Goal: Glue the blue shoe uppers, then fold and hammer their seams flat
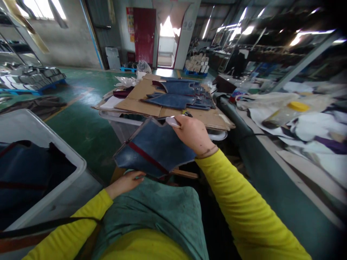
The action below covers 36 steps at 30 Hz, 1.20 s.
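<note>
A flat blue piece (157, 144) with a dark red stripe hangs above my lap, in front of the cardboard-topped bin. At its upper right edge my right hand (192, 134) is closed, gripping the piece together with a small white item (172, 122). My left hand (127, 183) is at the lower left edge of the piece, its fingers pressed together near the edge; whether they pinch it is hidden. More blue pieces (173, 100) lie in layers on the cardboard (135, 104) ahead.
At left stands a white bin (81, 159) holding blue material. A bench edge (260, 144) runs along the right, with white scraps and a yellow-lidded jar (284, 112). Loaded pallets (32, 91) stand farther back on the green floor.
</note>
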{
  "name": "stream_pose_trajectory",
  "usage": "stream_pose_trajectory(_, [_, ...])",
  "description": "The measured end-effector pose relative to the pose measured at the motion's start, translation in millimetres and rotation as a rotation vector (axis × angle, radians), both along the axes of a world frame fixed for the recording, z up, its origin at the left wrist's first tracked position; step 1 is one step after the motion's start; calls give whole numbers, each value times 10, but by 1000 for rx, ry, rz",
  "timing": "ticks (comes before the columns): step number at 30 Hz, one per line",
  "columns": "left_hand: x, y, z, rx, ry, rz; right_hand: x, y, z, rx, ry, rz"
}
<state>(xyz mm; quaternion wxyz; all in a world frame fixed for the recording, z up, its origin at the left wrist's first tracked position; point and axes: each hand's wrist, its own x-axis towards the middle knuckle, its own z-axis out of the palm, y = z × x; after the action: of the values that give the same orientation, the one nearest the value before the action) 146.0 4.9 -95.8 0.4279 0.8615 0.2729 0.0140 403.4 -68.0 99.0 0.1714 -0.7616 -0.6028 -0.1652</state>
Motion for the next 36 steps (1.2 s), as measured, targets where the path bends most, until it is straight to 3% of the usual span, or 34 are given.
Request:
stream_pose_trajectory(2, [2,-19,32,-23,17,-36,162,-115,-235,-28,39,-32])
stream_pose_trajectory(5, [-19,-44,154,-50,35,-84,507,-393,-828,-124,273,-38])
stream_pose_trajectory(7, [-23,-49,297,-94,16,-119,678,-598,-1186,-194,502,-49])
stream_pose_trajectory(9, [10,-37,488,-153,-34,-157,742,-749,-1378,-180,629,-81])
stream_pose_trajectory(12, [181,13,820,-121,-192,-115,679,-773,-1334,31,676,-90])
stream_pose_trajectory(15, [496,67,1095,144,-386,-21,605,-600,-1143,214,601,-48])
stream_pose_trajectory(17, [733,84,1186,344,-470,-20,601,-489,-1103,204,568,-56])
stream_pose_trajectory(19, [941,79,1186,485,-486,-68,609,-456,-1191,148,596,-90])
stream_pose_trajectory(21, [1089,47,1110,573,-445,-129,597,-517,-1392,112,648,-116])
stream_pose_trajectory(25, [1207,-97,846,663,-324,-219,481,-778,-1873,128,736,-138])
stream_pose_trajectory(27, [1217,-184,717,692,-269,-249,422,-877,-2013,155,776,-152])
stream_pose_trajectory(32, [1213,-313,553,809,-223,-258,383,-933,-1971,320,774,-115])
stream_pose_trajectory(36, [1184,-329,543,887,-228,-274,302,-971,-1940,291,748,-14])
